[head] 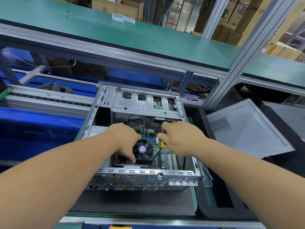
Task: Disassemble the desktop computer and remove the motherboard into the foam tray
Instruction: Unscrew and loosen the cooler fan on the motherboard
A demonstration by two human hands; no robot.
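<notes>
- Far left there's a blue bin [38, 129] next to the bench, plus a coil of grey cable [55, 87] sitting behind the conveyor rail.
- The open computer case [140, 176] lies on its side in the middle of the bench, back panel facing the camera, drive cage [146, 103] at the far end.
- Left hand [125, 139] is down inside the case, left of the CPU fan [142, 150]. Fingers curl downward beside the cooler and the thumb tip sits at its near-left corner, but I honestly can't tell if it's gripping anything down there.
- The fan has a purple sticker on the hub and sits on the motherboard [165, 157], which is still mounted inside the case, not in any tray.
- Right hand [179, 138] is wrapped around a screwdriver [160, 147]; you can see the yellow bit of the handle poking out below the fist and the dark shaft angling down-left to the board, just right of the fan.
- White expansion slots [171, 161] show under the right wrist.
- Off to the right, the removed grey side panel [247, 129] lies flat beside the case, vent holes up.
- Green shelf [132, 33] runs overhead across the whole thing.
</notes>
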